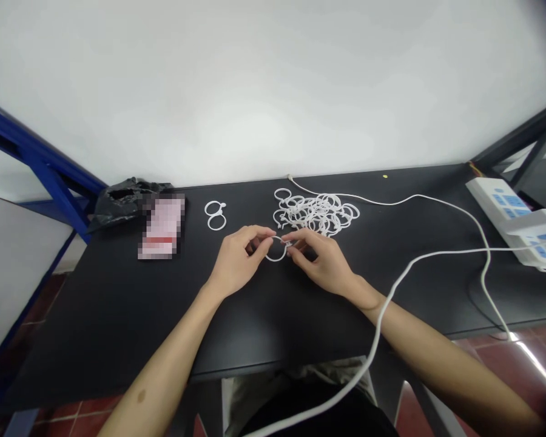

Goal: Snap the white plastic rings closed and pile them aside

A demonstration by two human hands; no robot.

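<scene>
A thin white plastic ring [276,260] is held between my two hands, just above the black table. My left hand [240,258] pinches its left side between thumb and fingers. The fingers of my right hand [321,258] close on its right side, where a small clasp-like piece shows. Right behind my hands lies a loose pile of similar white rings [316,212], several of them overlapping. Off to the left, two more white rings [216,222] lie touching each other, each with a small knob.
A black plastic bag [122,203] and a blurred pink-and-white packet-like item [164,227] lie at the left. White cables [418,195] cross the right side, one passing over my right forearm. A white power strip [505,206] sits far right. Blue metal posts [54,176] and a white wall border the table [131,328].
</scene>
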